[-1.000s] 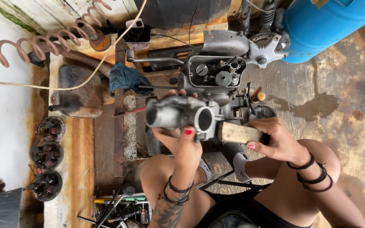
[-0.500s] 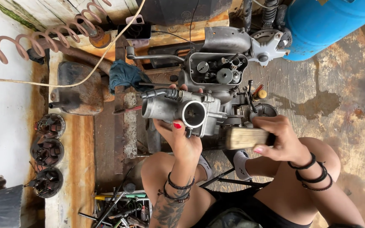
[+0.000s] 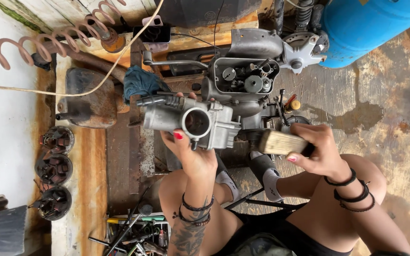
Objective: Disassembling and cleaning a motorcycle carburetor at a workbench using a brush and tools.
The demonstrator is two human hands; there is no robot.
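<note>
Fingers [image 3: 179, 136] of our left hand [image 3: 193, 156] are clamped round one grey cast-metal carburettor with a round open throat [image 3: 198, 121], held up in front of us; a thumb with a red nail presses just beside the throat, and the other fingertips are hidden behind the body. Our right hand [image 3: 321, 151] is closed on one worn wooden-handled brush [image 3: 276, 141], whose head lies just to the right of the carburettor; we cannot tell whether bristles touch the metal, because the head end is dark and partly hidden.

Beyond the fingers sits one grey open engine case with small gears inside [image 3: 247, 78], with one bent chrome lever [image 3: 174, 61] to its left. One crumpled blue rag [image 3: 141, 81] lies just past the left fingers. Farther left we count one rusty dark metal tank [image 3: 88, 97] and three round dark wound coil plates [image 3: 54, 168] in a row on the rusty plank floor [image 3: 119, 156]. One rusty coiled spring [image 3: 48, 38] runs along the far left, crossed by one pale cord [image 3: 96, 85]. One blue drum [image 3: 371, 23] is cut off at the top right corner.

Below the left wrist lies a heap of hand tools [image 3: 129, 232], too tangled to count and cut off by the frame's bottom edge. We wear dark bands on both wrists, three on the right; those on the left are hard to separate.
</note>
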